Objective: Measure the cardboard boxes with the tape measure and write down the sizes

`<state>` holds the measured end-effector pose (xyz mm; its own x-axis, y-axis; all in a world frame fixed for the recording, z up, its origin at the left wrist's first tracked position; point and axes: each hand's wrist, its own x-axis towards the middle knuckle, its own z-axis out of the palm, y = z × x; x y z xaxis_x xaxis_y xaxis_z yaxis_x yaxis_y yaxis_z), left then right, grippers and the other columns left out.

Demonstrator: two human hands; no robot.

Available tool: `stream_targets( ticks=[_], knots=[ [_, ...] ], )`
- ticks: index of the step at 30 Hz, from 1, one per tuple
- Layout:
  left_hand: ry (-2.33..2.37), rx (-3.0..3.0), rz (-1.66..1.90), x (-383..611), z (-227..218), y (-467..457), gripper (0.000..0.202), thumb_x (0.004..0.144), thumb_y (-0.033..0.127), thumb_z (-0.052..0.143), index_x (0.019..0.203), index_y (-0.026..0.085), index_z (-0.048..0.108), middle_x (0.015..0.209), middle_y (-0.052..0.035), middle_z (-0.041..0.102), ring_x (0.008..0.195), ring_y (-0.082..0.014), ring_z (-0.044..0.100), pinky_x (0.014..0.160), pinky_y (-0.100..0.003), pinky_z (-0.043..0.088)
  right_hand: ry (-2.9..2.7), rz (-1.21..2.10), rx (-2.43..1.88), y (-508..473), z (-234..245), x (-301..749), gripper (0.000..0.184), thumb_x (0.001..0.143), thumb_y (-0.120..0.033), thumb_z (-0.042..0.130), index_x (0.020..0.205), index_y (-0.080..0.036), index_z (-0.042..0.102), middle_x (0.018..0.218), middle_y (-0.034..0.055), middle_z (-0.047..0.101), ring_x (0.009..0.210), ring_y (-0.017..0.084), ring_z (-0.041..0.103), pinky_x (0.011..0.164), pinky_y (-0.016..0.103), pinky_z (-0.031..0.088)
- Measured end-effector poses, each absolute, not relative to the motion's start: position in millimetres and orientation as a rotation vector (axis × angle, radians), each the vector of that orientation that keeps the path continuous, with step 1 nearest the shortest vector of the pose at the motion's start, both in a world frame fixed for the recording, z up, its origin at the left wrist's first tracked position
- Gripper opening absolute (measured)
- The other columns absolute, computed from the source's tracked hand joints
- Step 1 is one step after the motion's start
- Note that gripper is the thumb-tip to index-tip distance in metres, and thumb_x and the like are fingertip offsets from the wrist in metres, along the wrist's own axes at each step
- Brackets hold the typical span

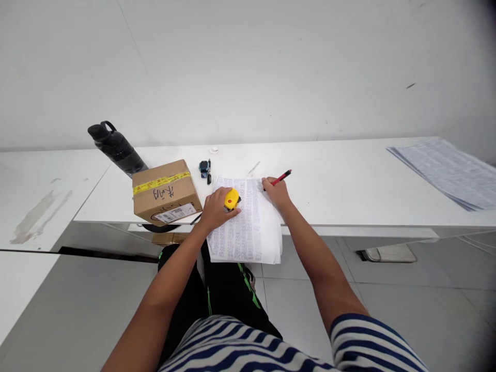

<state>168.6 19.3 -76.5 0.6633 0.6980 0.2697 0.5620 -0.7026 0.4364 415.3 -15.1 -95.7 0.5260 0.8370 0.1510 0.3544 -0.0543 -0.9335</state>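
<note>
Two hands are recorded at the front edge of the white table [349, 175], with both arms stretched forward and converging.

Left hand [214, 207]: palm down, fingers curled narrowly around a yellow tape measure [231, 199]. The tape measure is pressed onto the printed sheets [242, 235] near their upper left corner. The red button on its case is left uncovered.

Right hand [276, 192]: wrist lowered onto the upper right corner of the sheets, fingers closed on a red pen [282, 177]. The pen's rear end is tilted up and to the right; its tip is hidden by the fingers.

The printed sheets are laid between the two hands and are touched by both. Their lower part is seen overhanging the front edge of the table. The tape measure and the pen are separated by the printed text.

A cardboard box [165, 192] with yellow tape is noted just left of the left hand, at the same front edge, with a black bottle [116, 147] behind it. A small blue-and-black device [205, 168] is noted just beyond the sheets' far left corner. A second paper pile [449, 173] is located at the table's right end, well apart.
</note>
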Motion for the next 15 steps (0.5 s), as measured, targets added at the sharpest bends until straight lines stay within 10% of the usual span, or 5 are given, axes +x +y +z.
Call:
stream_targets(
  ticks=[8, 15],
  knots=[
    [0.993, 2.586, 0.646, 164.0, -80.8, 18.3, 0.067, 0.083, 0.051, 0.064, 0.140, 0.023, 0.040, 0.142, -0.0120, 0.051, 0.131, -0.0294, 0.048, 0.105, -0.044, 0.038, -1.111, 0.367, -1.708, -10.0, -97.8, 411.2, 0.038, 0.089, -0.046, 0.046, 0.063, -0.020, 0.057, 0.061, 0.0002, 0.054, 0.064, 0.016, 0.051, 0.065, 0.030, 0.040],
    [0.891, 2.668, 0.886, 153.8, -84.6, 10.3, 0.063, 0.077, 0.047, 0.069, 0.132, 0.021, 0.051, 0.138, -0.0159, 0.053, 0.124, -0.0321, 0.054, 0.101, -0.047, 0.043, -1.383, 0.125, -1.874, -2.5, -90.8, 393.4, 0.048, 0.084, -0.022, 0.047, 0.130, -0.019, 0.056, 0.122, 0.0151, 0.057, 0.092, 0.025, 0.062, 0.080, 0.040, 0.050]
  ],
)
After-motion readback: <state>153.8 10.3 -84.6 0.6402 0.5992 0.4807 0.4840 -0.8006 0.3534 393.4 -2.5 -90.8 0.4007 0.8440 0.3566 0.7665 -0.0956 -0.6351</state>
